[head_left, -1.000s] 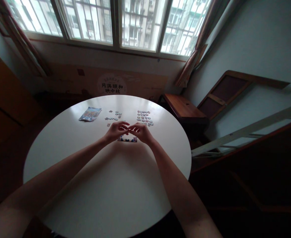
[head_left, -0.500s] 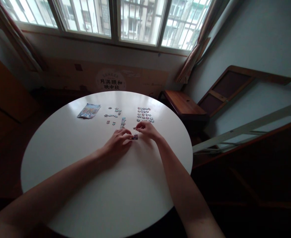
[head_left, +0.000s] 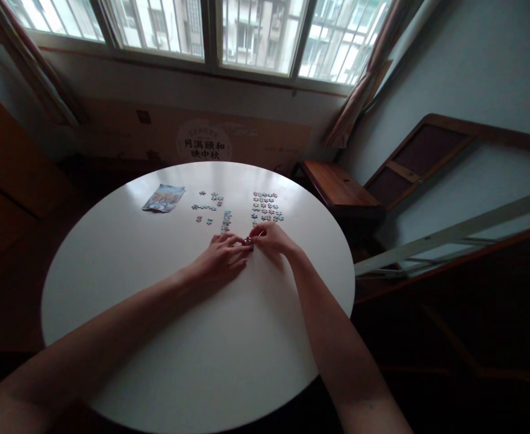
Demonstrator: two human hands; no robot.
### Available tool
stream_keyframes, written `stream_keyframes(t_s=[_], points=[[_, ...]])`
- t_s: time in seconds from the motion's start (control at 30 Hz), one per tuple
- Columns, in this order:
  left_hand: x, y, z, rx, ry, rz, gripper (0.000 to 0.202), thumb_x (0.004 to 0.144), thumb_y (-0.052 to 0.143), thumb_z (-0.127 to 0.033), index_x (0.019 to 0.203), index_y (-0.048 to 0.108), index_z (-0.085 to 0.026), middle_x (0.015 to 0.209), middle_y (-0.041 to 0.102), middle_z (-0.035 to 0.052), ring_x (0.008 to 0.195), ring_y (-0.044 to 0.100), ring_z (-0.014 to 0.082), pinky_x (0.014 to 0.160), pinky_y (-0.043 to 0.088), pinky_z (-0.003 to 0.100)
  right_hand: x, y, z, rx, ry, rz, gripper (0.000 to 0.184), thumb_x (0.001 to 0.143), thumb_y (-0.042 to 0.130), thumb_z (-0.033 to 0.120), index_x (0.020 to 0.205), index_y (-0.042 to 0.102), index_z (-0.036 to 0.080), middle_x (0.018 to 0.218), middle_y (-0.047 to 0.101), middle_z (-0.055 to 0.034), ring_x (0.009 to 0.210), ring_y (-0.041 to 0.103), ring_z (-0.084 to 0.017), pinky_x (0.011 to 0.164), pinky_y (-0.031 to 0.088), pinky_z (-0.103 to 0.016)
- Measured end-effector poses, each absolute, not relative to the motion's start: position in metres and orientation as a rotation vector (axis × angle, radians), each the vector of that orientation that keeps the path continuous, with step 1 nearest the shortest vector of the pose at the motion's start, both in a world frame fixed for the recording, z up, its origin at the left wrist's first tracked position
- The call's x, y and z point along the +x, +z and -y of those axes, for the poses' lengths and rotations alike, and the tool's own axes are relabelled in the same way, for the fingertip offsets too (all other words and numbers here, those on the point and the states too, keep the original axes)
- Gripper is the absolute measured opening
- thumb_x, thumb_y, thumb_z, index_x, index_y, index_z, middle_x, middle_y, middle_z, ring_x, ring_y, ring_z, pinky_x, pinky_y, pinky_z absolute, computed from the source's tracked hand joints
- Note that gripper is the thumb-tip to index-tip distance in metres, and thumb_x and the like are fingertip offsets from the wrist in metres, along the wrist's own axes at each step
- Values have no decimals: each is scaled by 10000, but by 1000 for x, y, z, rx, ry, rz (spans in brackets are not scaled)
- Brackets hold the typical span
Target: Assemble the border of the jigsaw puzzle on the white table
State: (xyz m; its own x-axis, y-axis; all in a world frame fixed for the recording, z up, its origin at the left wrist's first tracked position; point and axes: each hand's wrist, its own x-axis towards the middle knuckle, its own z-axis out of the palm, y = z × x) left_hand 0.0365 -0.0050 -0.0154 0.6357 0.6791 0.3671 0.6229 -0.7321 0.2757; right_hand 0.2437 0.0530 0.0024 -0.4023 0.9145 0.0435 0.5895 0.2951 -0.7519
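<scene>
Both my hands rest near the middle of a round white table (head_left: pixel 193 349). My left hand (head_left: pixel 223 256) lies palm down with its fingers stretched over a joined strip of puzzle pieces, which it mostly hides. My right hand (head_left: pixel 269 237) is closed in a pinch on a small puzzle piece (head_left: pixel 249 241) at the strip's right end, fingertips touching those of the left. A short column of joined pieces (head_left: pixel 226 220) lies just beyond the left hand.
Loose puzzle pieces lie in a group at the far right (head_left: pixel 265 208) and another at the far middle (head_left: pixel 207 207). A printed picture card (head_left: pixel 164 198) sits far left. A wooden side table (head_left: pixel 339 191) stands right of the table, under the window.
My hands came down from a raised pinch to the tabletop. The left hand flattened over the joined strip, and the right hand brought a piece to its end.
</scene>
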Motion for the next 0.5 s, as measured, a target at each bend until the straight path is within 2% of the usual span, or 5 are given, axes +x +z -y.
stream_keyframes(t_s=[0.5], points=[[37, -15, 5, 2704, 692, -1093, 345, 900, 559, -351, 1233, 627, -296, 1216, 625, 54, 1203, 443, 268, 1025, 337, 477, 239, 4, -52, -1406, 813, 2149, 106, 750, 652, 122, 804, 743, 125, 754, 713, -64, 688, 617, -130, 631, 444, -219]])
